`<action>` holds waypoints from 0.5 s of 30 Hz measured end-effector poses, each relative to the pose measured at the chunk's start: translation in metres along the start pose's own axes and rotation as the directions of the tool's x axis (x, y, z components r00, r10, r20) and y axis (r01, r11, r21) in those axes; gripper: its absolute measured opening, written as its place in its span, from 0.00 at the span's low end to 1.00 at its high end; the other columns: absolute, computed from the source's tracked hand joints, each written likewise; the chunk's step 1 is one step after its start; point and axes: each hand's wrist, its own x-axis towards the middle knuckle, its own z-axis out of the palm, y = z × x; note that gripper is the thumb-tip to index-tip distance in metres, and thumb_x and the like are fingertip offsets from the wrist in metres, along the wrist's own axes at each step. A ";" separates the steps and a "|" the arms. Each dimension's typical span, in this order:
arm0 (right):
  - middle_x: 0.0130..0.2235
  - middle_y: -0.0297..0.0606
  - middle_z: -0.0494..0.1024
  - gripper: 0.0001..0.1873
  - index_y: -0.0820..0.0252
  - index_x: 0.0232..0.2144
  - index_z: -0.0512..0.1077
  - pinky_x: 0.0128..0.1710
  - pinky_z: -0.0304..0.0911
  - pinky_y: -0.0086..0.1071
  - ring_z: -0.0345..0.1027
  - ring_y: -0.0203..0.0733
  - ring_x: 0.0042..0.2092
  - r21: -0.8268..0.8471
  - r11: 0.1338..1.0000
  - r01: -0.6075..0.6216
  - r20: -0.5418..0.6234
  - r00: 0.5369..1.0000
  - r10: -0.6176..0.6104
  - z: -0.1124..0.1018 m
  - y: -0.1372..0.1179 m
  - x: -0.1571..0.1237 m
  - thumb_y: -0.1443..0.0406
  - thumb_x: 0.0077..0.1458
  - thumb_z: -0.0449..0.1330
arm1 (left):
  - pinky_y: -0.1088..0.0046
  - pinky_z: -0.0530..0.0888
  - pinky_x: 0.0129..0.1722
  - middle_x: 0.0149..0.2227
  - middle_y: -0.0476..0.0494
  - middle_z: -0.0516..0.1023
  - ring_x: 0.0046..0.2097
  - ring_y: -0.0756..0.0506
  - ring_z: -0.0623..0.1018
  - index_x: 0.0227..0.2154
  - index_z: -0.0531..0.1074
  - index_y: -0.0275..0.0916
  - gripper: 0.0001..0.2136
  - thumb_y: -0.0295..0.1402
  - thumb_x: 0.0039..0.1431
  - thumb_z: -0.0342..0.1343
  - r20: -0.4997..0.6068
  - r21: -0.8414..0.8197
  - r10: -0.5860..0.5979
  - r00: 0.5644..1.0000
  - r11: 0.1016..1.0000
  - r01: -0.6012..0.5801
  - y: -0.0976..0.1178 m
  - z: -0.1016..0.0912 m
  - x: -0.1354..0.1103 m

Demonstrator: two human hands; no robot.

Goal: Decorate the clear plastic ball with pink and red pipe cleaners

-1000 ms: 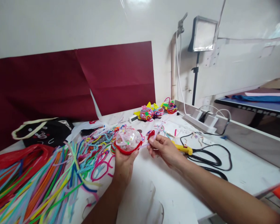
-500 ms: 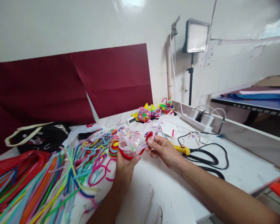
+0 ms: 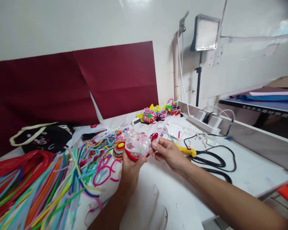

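Observation:
My left hand (image 3: 131,167) is closed around a clear plastic ball (image 3: 137,145) with glitter inside and a red band round its lower edge. My right hand (image 3: 168,152) pinches a pale pink strip (image 3: 159,133) right beside the ball, its free end rising toward the far side of the table. Both hands are held over the white table (image 3: 172,198), close together near its middle.
A heap of coloured flexible strips (image 3: 50,182) covers the left of the table, with a red bag (image 3: 16,164) and a black tote (image 3: 44,137) behind. A yellow glue gun (image 3: 186,150) with black cable (image 3: 218,166) lies right. Three decorated balls (image 3: 158,113) sit at the back near a power strip (image 3: 206,123).
The ball has been turned and raised slightly in my left hand. My right hand has moved in closer, bringing the pink strip against the ball.

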 end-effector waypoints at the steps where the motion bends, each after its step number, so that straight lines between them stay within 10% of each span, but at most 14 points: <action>1: 0.24 0.33 0.73 0.22 0.61 0.25 0.70 0.21 0.52 0.26 0.61 0.32 0.24 0.000 1.000 0.000 -0.003 1.000 0.000 0.000 0.000 0.000 0.49 0.43 0.69 | 0.73 0.75 0.34 0.51 0.39 0.75 0.44 0.43 0.79 0.56 0.61 0.45 0.37 0.29 0.41 0.69 -0.007 0.003 -0.002 1.000 1.000 0.002 0.000 0.000 0.000; 15: 0.21 0.30 0.71 0.21 0.61 0.23 0.71 0.20 0.53 0.26 0.58 0.30 0.21 -0.133 0.991 0.032 -0.026 0.999 -0.036 0.002 0.000 0.001 0.49 0.44 0.68 | 0.72 0.76 0.36 0.50 0.38 0.75 0.41 0.44 0.79 0.58 0.58 0.44 0.35 0.30 0.47 0.66 0.011 0.000 -0.058 0.998 0.998 0.058 0.009 0.002 -0.006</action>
